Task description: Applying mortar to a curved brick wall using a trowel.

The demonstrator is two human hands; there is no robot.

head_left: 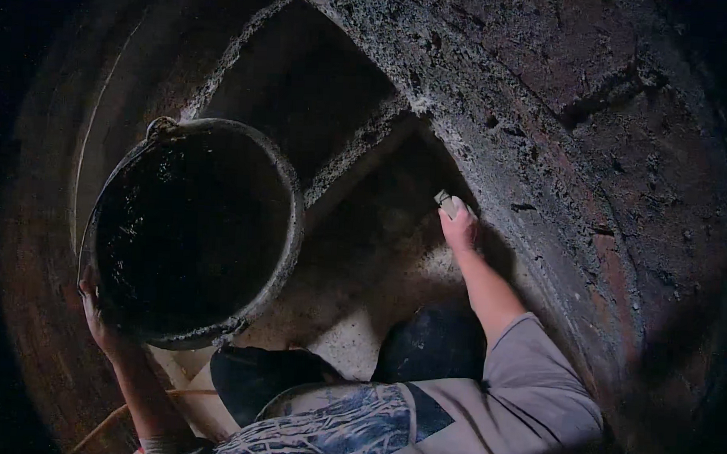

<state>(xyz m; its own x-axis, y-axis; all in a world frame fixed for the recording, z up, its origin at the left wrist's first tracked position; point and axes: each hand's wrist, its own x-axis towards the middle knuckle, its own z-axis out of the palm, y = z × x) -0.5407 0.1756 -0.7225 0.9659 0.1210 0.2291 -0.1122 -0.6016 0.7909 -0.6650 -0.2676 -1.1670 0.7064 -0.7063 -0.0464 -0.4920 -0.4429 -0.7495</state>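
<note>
Dim brick pit: left hand (96, 314) grips bucket (191, 229) rim (right hand (458, 224) pinches small tool (444, 200)).

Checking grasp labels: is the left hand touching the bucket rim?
Touching. The head view shows the left hand gripping the lower-left rim of the dark bucket, fingers wrapped over its edge with no gap visible.

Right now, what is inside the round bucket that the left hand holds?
The bucket holds a dark, wet-looking mass with small glints on its surface. How deep it goes and the bucket's bottom cannot be seen. The left hand grips the lower rim.
</note>
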